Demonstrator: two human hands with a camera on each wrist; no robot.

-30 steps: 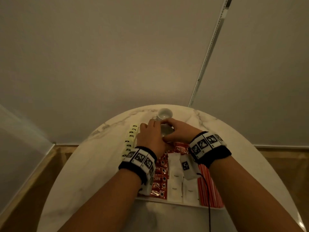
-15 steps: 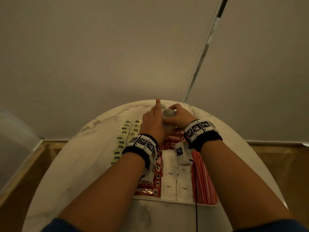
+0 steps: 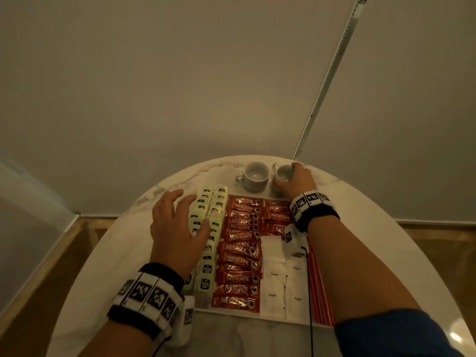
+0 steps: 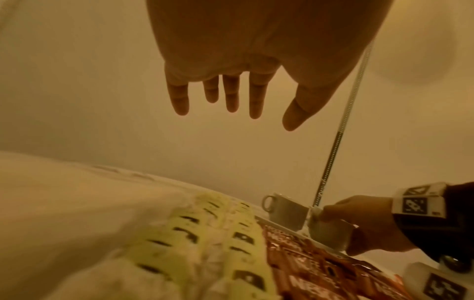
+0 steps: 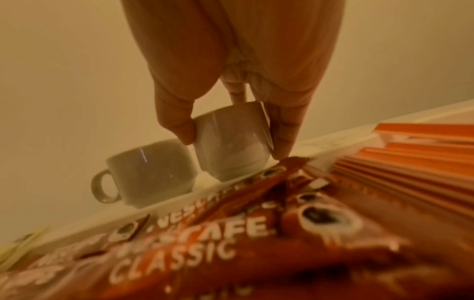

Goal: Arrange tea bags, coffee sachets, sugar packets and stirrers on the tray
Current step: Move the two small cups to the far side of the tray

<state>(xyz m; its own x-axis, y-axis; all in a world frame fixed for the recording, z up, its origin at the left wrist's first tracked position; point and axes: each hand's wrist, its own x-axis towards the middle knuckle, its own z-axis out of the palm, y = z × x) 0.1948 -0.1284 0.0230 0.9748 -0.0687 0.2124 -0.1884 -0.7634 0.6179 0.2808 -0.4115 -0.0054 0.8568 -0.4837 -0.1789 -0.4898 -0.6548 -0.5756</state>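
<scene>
From the head view, a tray [image 3: 231, 313] on the bench [image 3: 123, 248] is seen filled with tea bags [image 3: 206, 269], coffee sachets [image 3: 239, 253], sugar packets [image 3: 273, 274] and stirrers [image 3: 319, 284]. The left hand [image 3: 175, 228] is held spread over the tea bags.

From the left wrist, its fingers [image 4: 231, 93] are seen straight, holding nothing.

From the right wrist, a tilted white cup [image 5: 231, 140] is pinched in the grip of the right hand [image 5: 231, 60], beside an upright cup [image 5: 151, 170].

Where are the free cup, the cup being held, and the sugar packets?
free cup [image 3: 255, 176]: head view, on its inner bowl.
held cup [image 5: 231, 142]: right wrist view, on its side wall.
sugar packets [image 3: 274, 275]: head view, on a white packet's face.
</scene>
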